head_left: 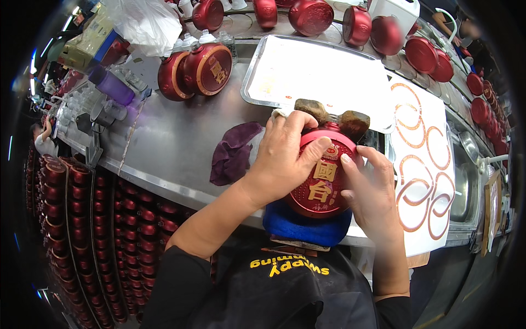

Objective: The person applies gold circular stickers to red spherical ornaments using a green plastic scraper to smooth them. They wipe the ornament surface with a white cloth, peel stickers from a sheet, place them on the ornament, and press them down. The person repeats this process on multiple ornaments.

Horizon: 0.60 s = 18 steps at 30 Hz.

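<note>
A round, flat red bottle (307, 196) with raised gold characters lies face up in front of me, its neck pointing away. A blue pad (307, 226) supports it from below. My left hand (284, 151) grips its upper left edge, thumb pressed on the face and fingers reaching past the rim. On the right side, my right hand (374, 189) has curved fingers and thumb against the rim. A bright pinkish-red band runs along the upper edge; whether it is separate cannot be told. Two brown blocks (310, 108) flank the neck.
A purple cloth (233, 153) lies left of my hands. Beyond stands a white-lined metal tray (323, 60). Orange ring-shaped strips (412, 170) lie on a white sheet at right. Two finished-looking red bottles (211, 70) stand back left; several more (311, 16) line the back. Stacked red bottles (137, 236) fill racks below.
</note>
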Each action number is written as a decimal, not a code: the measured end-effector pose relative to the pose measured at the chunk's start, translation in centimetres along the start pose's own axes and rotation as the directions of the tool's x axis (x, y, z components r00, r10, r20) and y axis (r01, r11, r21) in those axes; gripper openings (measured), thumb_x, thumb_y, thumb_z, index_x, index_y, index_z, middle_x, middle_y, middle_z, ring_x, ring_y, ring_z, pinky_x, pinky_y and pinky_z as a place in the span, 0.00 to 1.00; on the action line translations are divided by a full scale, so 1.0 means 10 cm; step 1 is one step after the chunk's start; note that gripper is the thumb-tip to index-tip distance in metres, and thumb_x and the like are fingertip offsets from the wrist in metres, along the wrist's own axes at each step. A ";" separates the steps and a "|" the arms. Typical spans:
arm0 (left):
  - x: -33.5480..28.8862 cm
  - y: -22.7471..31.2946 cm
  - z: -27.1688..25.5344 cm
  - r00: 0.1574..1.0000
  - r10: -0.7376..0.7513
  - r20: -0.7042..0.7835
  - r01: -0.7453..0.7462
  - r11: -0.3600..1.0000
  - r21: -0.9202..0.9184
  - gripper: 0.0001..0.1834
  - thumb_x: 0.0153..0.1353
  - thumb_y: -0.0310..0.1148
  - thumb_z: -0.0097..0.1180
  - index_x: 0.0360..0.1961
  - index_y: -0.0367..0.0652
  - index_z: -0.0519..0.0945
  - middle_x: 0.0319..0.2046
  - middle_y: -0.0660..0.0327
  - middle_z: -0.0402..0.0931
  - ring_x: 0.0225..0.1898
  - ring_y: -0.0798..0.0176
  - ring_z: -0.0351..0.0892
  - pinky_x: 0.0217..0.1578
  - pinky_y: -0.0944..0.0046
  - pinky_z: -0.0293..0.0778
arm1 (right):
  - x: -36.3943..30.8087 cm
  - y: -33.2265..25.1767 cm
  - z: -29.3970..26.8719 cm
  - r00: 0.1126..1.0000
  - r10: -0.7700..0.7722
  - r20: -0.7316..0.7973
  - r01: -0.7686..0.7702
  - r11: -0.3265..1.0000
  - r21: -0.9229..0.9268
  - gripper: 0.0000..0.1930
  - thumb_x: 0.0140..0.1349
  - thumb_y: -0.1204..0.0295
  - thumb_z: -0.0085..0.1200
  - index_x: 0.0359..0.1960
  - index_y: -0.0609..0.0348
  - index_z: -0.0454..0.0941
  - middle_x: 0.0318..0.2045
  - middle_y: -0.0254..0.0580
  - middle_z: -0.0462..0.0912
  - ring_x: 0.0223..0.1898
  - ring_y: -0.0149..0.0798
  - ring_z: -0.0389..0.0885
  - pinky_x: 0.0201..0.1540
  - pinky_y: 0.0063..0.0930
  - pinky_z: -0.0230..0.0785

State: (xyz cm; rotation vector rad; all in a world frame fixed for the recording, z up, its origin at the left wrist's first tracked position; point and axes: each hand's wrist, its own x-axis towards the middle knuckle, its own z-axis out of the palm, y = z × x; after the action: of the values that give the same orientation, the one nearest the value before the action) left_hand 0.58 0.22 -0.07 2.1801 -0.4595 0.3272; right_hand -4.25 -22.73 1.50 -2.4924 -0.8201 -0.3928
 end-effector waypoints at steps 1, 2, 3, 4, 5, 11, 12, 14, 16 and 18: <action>0.00 -0.02 -0.02 1.000 0.010 0.001 -0.010 0.999 -0.051 0.25 0.67 0.47 0.65 0.52 0.38 0.74 0.46 0.46 0.76 0.49 0.42 0.73 0.54 0.47 0.69 | 0.00 -0.01 -0.01 1.000 0.002 0.006 -0.002 1.000 -0.001 0.28 0.54 0.76 0.68 0.60 0.58 0.81 0.64 0.53 0.70 0.64 0.57 0.70 0.67 0.47 0.66; 0.00 -0.03 -0.02 1.000 -0.002 0.003 0.002 0.994 -0.111 0.26 0.66 0.47 0.65 0.53 0.38 0.74 0.46 0.47 0.76 0.49 0.43 0.73 0.54 0.47 0.69 | 0.00 -0.01 -0.01 1.000 -0.001 0.007 0.001 1.000 -0.003 0.28 0.55 0.76 0.68 0.60 0.58 0.81 0.64 0.53 0.70 0.64 0.57 0.70 0.67 0.47 0.66; -0.01 -0.04 -0.01 1.000 0.021 -0.006 -0.021 0.995 -0.101 0.26 0.66 0.47 0.66 0.53 0.38 0.74 0.46 0.47 0.76 0.50 0.43 0.73 0.54 0.47 0.69 | 0.00 -0.02 -0.01 1.000 -0.001 0.013 0.001 1.000 -0.010 0.28 0.54 0.76 0.68 0.61 0.58 0.81 0.65 0.53 0.70 0.64 0.57 0.70 0.67 0.47 0.66; -0.02 -0.03 0.00 1.000 0.022 -0.014 -0.024 0.995 -0.101 0.26 0.66 0.46 0.66 0.53 0.38 0.74 0.46 0.47 0.76 0.50 0.43 0.73 0.54 0.47 0.69 | 0.00 -0.02 -0.02 1.000 -0.008 0.014 0.008 1.000 -0.019 0.28 0.54 0.76 0.68 0.61 0.57 0.81 0.65 0.53 0.70 0.65 0.57 0.70 0.67 0.47 0.66; -0.03 -0.03 0.00 1.000 0.015 -0.008 -0.016 0.995 -0.103 0.26 0.66 0.46 0.67 0.53 0.38 0.74 0.46 0.48 0.76 0.50 0.43 0.73 0.54 0.47 0.69 | -0.01 -0.03 -0.02 1.000 -0.016 0.016 0.016 0.999 -0.028 0.29 0.54 0.75 0.69 0.61 0.57 0.81 0.65 0.53 0.70 0.65 0.57 0.70 0.67 0.47 0.65; -0.04 -0.02 0.03 1.000 0.018 -0.022 -0.019 0.999 -0.041 0.25 0.67 0.45 0.66 0.54 0.38 0.73 0.48 0.47 0.76 0.51 0.43 0.74 0.55 0.48 0.70 | -0.03 -0.04 -0.01 1.000 -0.002 0.005 0.002 0.999 -0.051 0.31 0.50 0.77 0.70 0.61 0.53 0.82 0.66 0.52 0.70 0.66 0.57 0.70 0.67 0.48 0.66; -0.03 -0.03 0.03 1.000 -0.001 -0.011 0.000 0.995 -0.101 0.25 0.68 0.45 0.65 0.54 0.38 0.73 0.48 0.47 0.77 0.52 0.43 0.74 0.55 0.48 0.70 | -0.02 -0.03 0.00 1.000 -0.004 0.003 0.004 0.997 -0.071 0.31 0.52 0.73 0.70 0.62 0.50 0.81 0.66 0.51 0.70 0.66 0.56 0.70 0.66 0.48 0.65; -0.04 -0.05 0.01 0.999 -0.038 -0.007 0.036 0.973 -0.227 0.24 0.69 0.46 0.63 0.54 0.37 0.73 0.49 0.47 0.77 0.53 0.44 0.75 0.56 0.49 0.70 | -0.01 -0.01 0.01 1.000 -0.013 0.015 0.015 0.995 -0.099 0.32 0.55 0.66 0.70 0.64 0.43 0.80 0.67 0.49 0.69 0.65 0.55 0.69 0.65 0.49 0.64; -0.08 -0.07 -0.02 0.995 0.060 -0.084 -0.077 0.972 -0.223 0.27 0.72 0.49 0.58 0.60 0.39 0.74 0.53 0.49 0.78 0.53 0.46 0.75 0.61 0.50 0.66 | -0.03 0.02 0.01 1.000 -0.017 -0.011 0.016 0.997 -0.076 0.33 0.54 0.67 0.71 0.65 0.41 0.80 0.68 0.47 0.68 0.66 0.55 0.69 0.65 0.49 0.65; -0.14 -0.10 -0.12 0.912 0.395 -0.114 -0.399 0.917 -0.015 0.29 0.72 0.52 0.56 0.64 0.43 0.76 0.54 0.50 0.79 0.55 0.48 0.73 0.64 0.50 0.64 | -0.10 0.07 0.01 0.999 -0.019 0.036 0.023 0.992 -0.122 0.33 0.54 0.67 0.70 0.66 0.40 0.80 0.69 0.47 0.68 0.66 0.55 0.69 0.66 0.49 0.65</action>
State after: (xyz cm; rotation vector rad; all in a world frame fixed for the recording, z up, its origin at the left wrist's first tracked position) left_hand -0.33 2.02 -0.60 2.0086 -0.8430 0.6507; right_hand -4.56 -23.59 0.76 -2.6124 -0.8609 -0.4204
